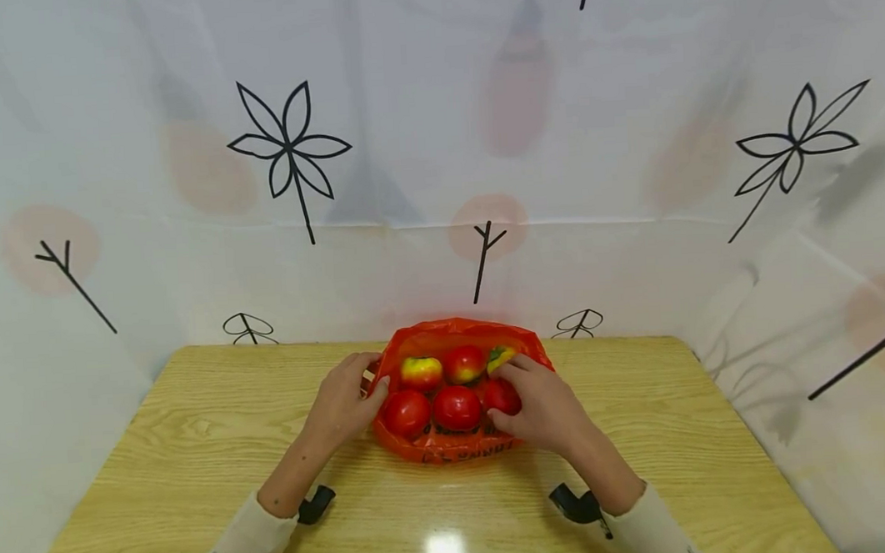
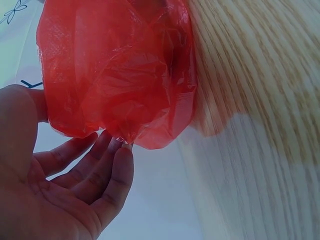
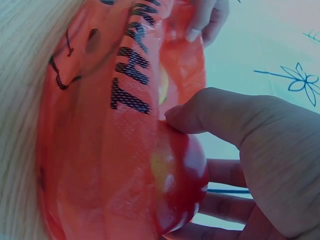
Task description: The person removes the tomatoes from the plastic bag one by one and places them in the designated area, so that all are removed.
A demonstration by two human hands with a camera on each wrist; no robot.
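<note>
A thin red plastic bag (image 1: 463, 455) with dark printing sits open-mouthed on the table. Inside lie several glossy red apples (image 1: 457, 408), some with yellow patches and one with green at its top. At the bag's left side my left hand (image 1: 344, 403) grips the rim, thumb at the inner side and fingers outside. The left wrist view has its fingertips against the crinkled red film. My right hand (image 1: 543, 405) reaches over the right side and holds a red apple (image 3: 182, 175) between thumb and fingers. Its fingers partly cover that apple in the head view.
The bag rests on a wood-grain table (image 1: 197, 456), near the back edge. A white patterned cloth (image 1: 406, 145) hangs behind it and at both sides. Black camera mounts (image 1: 574, 503) sit at the wrists, low over the tabletop.
</note>
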